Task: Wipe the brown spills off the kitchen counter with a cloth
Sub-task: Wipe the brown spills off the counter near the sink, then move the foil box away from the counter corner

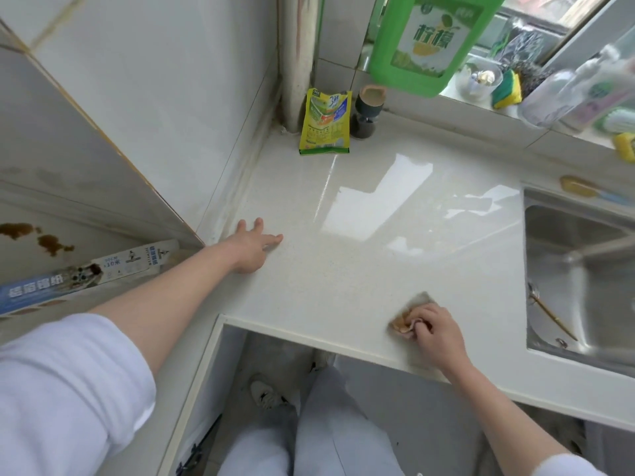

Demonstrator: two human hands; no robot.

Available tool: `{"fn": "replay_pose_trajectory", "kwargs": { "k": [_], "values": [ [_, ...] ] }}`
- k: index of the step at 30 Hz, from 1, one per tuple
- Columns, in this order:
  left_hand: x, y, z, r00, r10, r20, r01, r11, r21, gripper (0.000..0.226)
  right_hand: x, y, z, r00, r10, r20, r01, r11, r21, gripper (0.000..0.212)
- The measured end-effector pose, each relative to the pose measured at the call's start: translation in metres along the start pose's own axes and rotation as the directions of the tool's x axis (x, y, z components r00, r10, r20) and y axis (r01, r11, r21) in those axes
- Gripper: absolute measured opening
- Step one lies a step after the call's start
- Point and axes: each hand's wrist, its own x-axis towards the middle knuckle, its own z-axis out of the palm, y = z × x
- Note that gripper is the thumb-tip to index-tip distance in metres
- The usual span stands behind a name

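While my left hand lies flat with fingers spread on the counter, my right hand bunches the stained cloth in curled fingers near the front edge, beside the sink.

A crumpled, brown-stained cloth lies near the glossy white counter's front edge.

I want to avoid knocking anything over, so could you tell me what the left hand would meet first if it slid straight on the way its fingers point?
The left hand lies flat on the counter, fingers aimed up-right across bare surface. The way looks free for a long stretch; depth is unclear, so its end is uncertain.
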Motion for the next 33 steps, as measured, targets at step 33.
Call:
{"fn": "replay_pose_trajectory", "kwargs": {
  "k": [33],
  "values": [
    [-0.222,-0.199,0.013,0.852,-0.340,-0.398,0.313,0.940,-0.132,0.027,0.019,-0.349,0.117,0.760,-0.359,0.541,0.390,0.919,0.062,0.043]
  ]
}}
